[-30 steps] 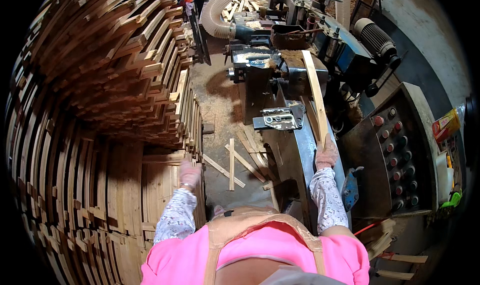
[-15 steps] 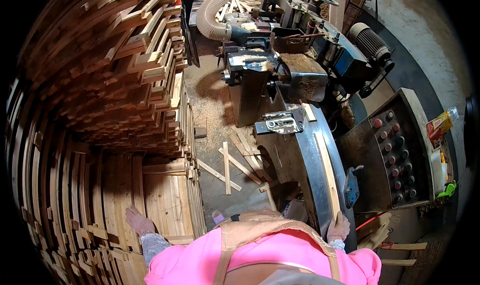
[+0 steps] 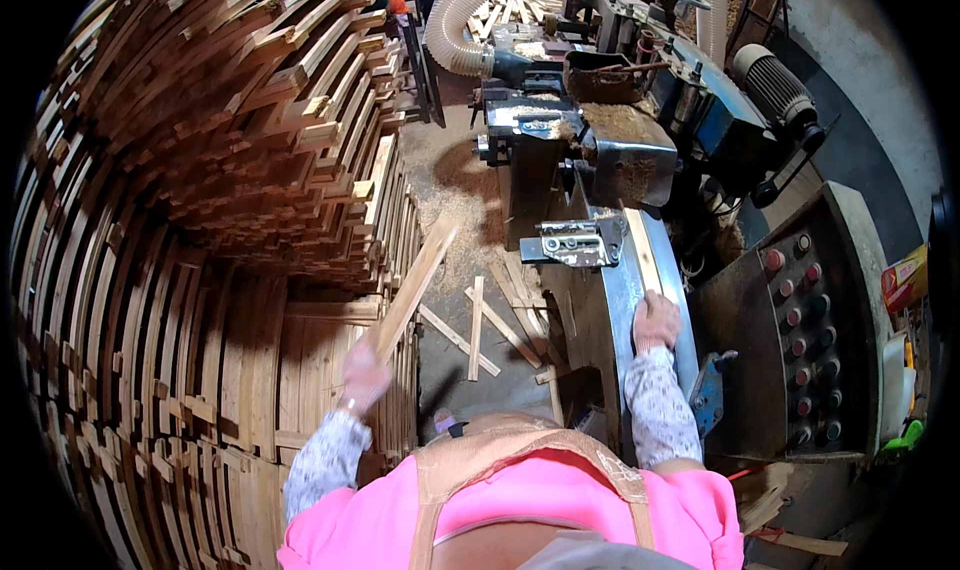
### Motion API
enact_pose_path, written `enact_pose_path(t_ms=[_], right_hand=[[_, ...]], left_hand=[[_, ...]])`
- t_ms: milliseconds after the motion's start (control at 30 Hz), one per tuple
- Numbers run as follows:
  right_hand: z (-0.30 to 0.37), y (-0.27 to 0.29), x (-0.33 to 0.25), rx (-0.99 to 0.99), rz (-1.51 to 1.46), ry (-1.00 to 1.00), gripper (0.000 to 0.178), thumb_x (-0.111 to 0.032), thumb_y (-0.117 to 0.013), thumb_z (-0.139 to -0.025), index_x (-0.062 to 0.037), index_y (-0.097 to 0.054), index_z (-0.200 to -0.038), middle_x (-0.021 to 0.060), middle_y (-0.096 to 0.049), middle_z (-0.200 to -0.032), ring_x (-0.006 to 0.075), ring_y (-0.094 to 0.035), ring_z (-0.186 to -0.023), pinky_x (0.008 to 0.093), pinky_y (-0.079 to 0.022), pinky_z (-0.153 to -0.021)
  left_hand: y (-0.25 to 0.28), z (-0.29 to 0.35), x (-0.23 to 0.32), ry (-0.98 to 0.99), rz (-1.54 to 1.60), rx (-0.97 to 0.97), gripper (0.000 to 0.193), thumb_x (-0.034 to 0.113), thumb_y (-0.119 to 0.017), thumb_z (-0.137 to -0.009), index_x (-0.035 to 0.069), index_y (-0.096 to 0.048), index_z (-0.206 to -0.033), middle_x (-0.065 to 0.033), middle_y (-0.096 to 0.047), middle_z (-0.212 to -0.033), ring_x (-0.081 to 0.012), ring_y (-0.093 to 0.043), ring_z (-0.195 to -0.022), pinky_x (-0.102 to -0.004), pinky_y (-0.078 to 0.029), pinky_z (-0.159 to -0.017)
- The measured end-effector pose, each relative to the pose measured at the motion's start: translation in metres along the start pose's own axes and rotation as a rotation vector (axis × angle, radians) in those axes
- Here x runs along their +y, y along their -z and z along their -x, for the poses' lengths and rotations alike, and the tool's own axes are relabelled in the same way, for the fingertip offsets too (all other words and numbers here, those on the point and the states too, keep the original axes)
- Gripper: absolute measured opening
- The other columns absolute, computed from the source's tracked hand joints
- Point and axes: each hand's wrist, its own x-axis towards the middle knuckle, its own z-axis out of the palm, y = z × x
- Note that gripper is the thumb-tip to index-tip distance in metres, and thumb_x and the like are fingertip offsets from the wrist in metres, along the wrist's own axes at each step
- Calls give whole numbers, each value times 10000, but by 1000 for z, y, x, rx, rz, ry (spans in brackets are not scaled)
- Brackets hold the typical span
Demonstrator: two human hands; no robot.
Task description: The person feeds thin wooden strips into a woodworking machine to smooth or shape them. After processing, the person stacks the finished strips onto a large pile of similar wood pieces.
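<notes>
**Your left hand (image 3: 365,375) and right hand (image 3: 657,322) each grasp wood**

Left of centre, your left hand is closed around the lower end of a long, flat, pale-brown wooden strip (image 3: 415,285), which slants up toward mid-frame. Right of centre, your right hand grasps the near end of a narrow, pale-yellow wooden batten (image 3: 641,250) lying on a grey-blue metal machine bed (image 3: 616,310). Stacked brown timber boards (image 3: 240,170) fill the frame's left; a dark control panel with round buttons (image 3: 815,365) stands at right.
</notes>
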Motion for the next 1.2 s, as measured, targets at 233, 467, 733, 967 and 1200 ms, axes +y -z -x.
enact_pose_path(t_ms=[233, 467, 733, 967, 1200], right_hand=[[43, 62, -140, -498, -750, 254, 792, -450, -734, -910, -84, -496, -1571, 243, -609, -1487, 384, -602, -1362, 433, -455, -1165], [183, 122, -39, -262, -546, -277, 874, -255, -813, -848, -4, -435, -1596, 269, -620, -1410, 423, -593, -1307, 455, -459, -1134], [268, 141, 68, -178, -16, -314, 727, -297, -752, -896, -17, -494, -1516, 246, -688, -1228, 464, -621, -1119, 567, -487, -956], [62, 37, 29, 273, -119, -164, 688, -332, -742, -926, -105, -524, -1538, 193, -666, -1328, 412, -602, -1208, 524, -484, -1042], [40, 58, 16, -44, -244, -215, 622, -267, -773, -894, -168, -586, -1479, 207, -666, -1240, 412, -602, -1211, 523, -491, -1018]], left_hand=[[-94, -118, 231, 50, 818, -87, 522, 238, -707, -910, 86, -582, -1394, -141, -707, -1058, -179, -611, -709, -288, -530, -596], [-173, -43, 304, -244, 961, -492, 540, 298, -701, -953, 2, -592, -1392, -200, -735, -1131, -317, -707, -1002, -403, -567, -897], [-187, -10, 141, 128, 485, -700, 643, 357, -700, -947, -13, -578, -1459, -208, -732, -1240, -286, -721, -1069, -369, -561, -961], [-160, -54, 88, 155, 189, -347, 662, 354, -739, -887, 20, -596, -1440, -274, -710, -1260, -418, -694, -1164, -441, -558, -1016], [-94, -112, -56, 207, -510, -210, 663, 247, -701, -874, 100, -542, -1501, -185, -615, -1472, -370, -626, -1309, -464, -480, -1153]])
